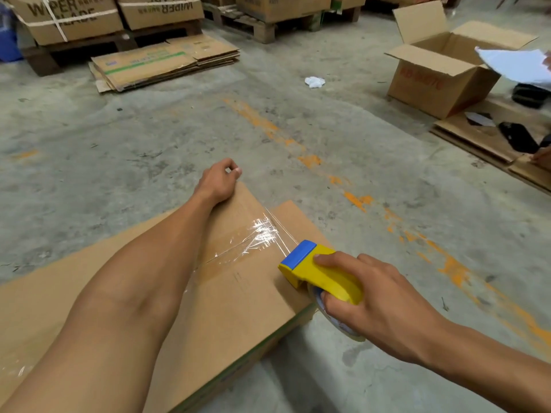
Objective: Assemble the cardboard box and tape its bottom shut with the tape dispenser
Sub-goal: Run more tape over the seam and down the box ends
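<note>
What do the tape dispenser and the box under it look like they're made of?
The tape dispenser looks like smooth molded plastic, yellow with a blue front, faintly glossy. The box looks like plain brown cardboard, matte. The tape on it is probably clear plastic film, judging by its crinkled glare.

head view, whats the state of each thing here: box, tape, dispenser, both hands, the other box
cardboard box: flaps folded shut, upturned face partly taped
clear tape: stuck along the seam, a strand running to the dispenser
tape dispenser: gripped, nose down at the box
right hand: closed around the dispenser
left hand: curled over the box's far edge, forearm lying on it
second box: upright, top flaps open
</note>
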The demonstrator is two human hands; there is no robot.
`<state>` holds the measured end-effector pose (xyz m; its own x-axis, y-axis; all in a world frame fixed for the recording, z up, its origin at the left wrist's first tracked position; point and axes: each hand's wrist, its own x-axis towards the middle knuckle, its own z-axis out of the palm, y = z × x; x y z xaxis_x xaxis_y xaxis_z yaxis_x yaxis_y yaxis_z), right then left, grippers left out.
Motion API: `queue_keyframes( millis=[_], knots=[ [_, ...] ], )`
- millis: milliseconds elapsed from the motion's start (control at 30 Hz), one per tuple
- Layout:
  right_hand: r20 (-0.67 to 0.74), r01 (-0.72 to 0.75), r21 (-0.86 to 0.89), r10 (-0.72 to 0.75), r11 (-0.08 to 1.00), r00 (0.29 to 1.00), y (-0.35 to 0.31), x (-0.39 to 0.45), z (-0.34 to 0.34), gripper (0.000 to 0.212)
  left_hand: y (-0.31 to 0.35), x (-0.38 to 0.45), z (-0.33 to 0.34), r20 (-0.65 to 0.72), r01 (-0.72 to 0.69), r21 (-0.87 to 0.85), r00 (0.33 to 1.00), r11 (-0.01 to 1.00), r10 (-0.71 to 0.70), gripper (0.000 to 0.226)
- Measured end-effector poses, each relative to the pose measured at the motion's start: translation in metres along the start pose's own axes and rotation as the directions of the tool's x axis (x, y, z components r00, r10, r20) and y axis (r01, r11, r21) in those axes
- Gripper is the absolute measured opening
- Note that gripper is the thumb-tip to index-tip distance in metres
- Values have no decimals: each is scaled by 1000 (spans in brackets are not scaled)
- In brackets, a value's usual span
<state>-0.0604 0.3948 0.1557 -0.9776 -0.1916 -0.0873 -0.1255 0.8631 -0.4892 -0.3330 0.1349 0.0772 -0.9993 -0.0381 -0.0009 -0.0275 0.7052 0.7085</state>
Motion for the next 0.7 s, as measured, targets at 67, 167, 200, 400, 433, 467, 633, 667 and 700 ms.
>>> queue_keyframes(
  millis=[67,167,200,400,433,467,633,667,700],
  knots=[
    [7,1,1,-1,1000,1000,1,-1,1,53,1,3,2,32,30,-5,999,1000,-30,16],
    [23,-3,14,3,1000,1000,3,1,0,52,1,8,2,84,126,-35,989,991,-123,19],
    [25,-1,20,0,1000,1000,3,2,-1,52,0,10,3,99,147,-41,985,988,-143,21],
    [19,1,39,-2,999,1000,3,7,-5,51,0,10,3,-11,99,-136,995,986,-101,23],
    [16,1,41,-1,999,1000,3,8,-5,51,-2,10,2,-22,87,-145,996,986,-91,23],
    [13,2,40,-2,999,1000,3,9,-5,51,-2,9,0,-26,80,-144,996,986,-84,23],
    [8,11,26,-11,1000,1000,2,8,-2,52,-1,8,1,-1,94,-94,996,991,-94,20],
    [5,15,26,-15,1000,1000,2,7,-2,54,0,8,1,-2,91,-96,996,991,-92,19],
    [2,17,29,-17,999,1000,2,7,-2,56,1,8,2,-4,88,-106,996,990,-89,19]
  ],
)
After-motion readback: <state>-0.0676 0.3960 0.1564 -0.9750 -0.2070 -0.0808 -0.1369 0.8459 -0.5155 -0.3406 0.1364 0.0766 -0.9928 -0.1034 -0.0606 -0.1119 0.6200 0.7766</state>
